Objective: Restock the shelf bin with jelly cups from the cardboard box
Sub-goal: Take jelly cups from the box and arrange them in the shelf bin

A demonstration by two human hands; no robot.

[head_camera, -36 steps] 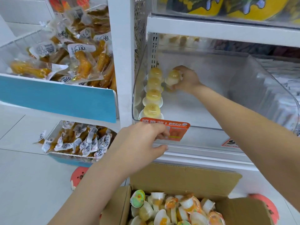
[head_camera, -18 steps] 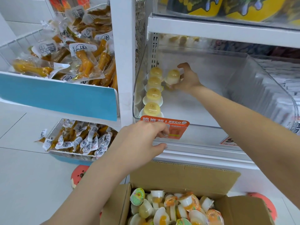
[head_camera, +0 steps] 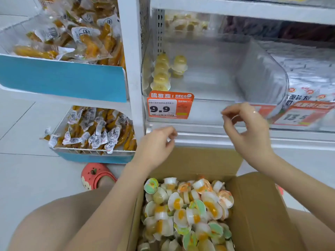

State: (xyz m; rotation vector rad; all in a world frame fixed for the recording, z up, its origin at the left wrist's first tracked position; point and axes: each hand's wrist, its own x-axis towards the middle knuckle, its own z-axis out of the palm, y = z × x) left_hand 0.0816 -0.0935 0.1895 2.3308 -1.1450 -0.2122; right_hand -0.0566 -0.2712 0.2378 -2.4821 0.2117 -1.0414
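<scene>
I see both hands hovering between the shelf and the cardboard box (head_camera: 253, 205). My left hand (head_camera: 155, 147) hangs with fingers loosely curled, holding nothing; my right hand (head_camera: 248, 129) has thumb and fingertips drawn near each other, also empty. The jelly cups (head_camera: 186, 211) lie heaped in the box, many tipped on their sides. A few yellow cups (head_camera: 161, 73) stand along the left wall of the clear shelf bin (head_camera: 261, 78). I judge them light, stiff-walled and slick, with thin film lids; I would pinch each by its flared rim, not the lid.
</scene>
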